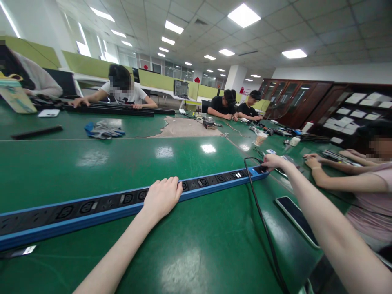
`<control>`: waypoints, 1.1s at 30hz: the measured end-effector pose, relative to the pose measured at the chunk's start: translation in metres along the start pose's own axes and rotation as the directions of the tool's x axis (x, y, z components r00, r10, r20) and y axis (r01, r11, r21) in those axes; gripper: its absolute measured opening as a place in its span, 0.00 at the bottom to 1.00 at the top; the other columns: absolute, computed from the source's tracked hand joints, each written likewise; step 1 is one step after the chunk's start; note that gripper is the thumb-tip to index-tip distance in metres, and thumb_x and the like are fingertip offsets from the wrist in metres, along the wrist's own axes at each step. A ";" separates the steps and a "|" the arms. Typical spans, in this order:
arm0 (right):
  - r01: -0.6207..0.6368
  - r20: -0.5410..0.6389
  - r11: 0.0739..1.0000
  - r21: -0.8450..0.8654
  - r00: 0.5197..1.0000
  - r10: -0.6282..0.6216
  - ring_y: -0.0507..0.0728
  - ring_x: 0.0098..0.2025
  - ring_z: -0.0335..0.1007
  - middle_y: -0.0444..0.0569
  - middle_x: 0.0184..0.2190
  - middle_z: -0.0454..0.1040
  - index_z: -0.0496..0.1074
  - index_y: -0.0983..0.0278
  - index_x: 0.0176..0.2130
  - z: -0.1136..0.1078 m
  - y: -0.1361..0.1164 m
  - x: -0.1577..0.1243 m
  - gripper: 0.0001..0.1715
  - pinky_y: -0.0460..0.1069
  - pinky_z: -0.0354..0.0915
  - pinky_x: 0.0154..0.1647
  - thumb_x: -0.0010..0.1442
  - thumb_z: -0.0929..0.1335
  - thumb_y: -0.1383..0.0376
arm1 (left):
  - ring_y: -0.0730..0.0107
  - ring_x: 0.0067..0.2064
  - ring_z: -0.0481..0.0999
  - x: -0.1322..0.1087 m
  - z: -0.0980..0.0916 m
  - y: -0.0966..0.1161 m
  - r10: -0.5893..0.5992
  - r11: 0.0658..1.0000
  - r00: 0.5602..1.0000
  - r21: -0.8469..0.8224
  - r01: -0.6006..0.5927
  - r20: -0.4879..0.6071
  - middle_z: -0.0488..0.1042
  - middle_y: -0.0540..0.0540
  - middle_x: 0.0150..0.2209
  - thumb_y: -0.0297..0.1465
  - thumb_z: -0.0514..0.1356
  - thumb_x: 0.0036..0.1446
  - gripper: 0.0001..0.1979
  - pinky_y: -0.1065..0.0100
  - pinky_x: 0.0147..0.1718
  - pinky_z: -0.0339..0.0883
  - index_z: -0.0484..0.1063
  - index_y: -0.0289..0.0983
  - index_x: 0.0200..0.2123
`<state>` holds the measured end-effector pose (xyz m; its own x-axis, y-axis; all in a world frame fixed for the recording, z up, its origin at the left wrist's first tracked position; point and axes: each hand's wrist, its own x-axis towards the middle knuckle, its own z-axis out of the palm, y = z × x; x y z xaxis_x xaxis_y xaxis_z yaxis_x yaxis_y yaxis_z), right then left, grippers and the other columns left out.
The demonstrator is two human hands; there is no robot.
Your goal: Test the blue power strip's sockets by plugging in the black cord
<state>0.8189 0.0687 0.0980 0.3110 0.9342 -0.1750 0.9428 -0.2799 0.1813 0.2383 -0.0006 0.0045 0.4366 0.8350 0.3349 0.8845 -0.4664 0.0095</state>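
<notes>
A long blue power strip (211, 187) with a row of black sockets lies across the green table, running from the left edge to right of the middle. My left hand (163, 197) rests over its middle, fingers wrapped over the far side. At the strip's right end my right hand (272, 162) has its fingers closed on the end of a black power cord (259, 202). The cord loops up over the strip, then hangs down toward the lower right. My fingers hide the cord's plug, so I cannot tell how far it sits in the socket.
A phone (297, 220) lies right of the cord. Beyond the strip are gloves (104, 130), a dark bar (37, 132), a bare patch of tabletop (186, 127) and a cup (260, 139). Several people work around the table; one person's arms (333, 173) are close on the right.
</notes>
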 end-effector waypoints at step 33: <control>0.306 -0.392 0.566 0.765 0.919 0.033 0.63 0.34 0.83 0.54 0.32 0.83 0.69 0.62 0.53 0.014 -0.022 -0.085 0.25 0.55 0.77 0.39 0.65 0.72 0.50 | 0.55 0.42 0.80 -0.002 0.003 -0.002 -0.003 1.000 1.000 -0.018 0.003 -0.008 0.80 0.40 0.39 0.41 0.44 0.76 0.21 0.59 0.42 0.63 0.73 0.39 0.41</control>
<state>0.7738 -0.0076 0.0949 0.2697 0.9364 0.2246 0.7209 -0.0416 -0.6918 0.2363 -0.0005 0.0015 0.4325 0.8342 0.3420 0.8828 -0.4690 0.0274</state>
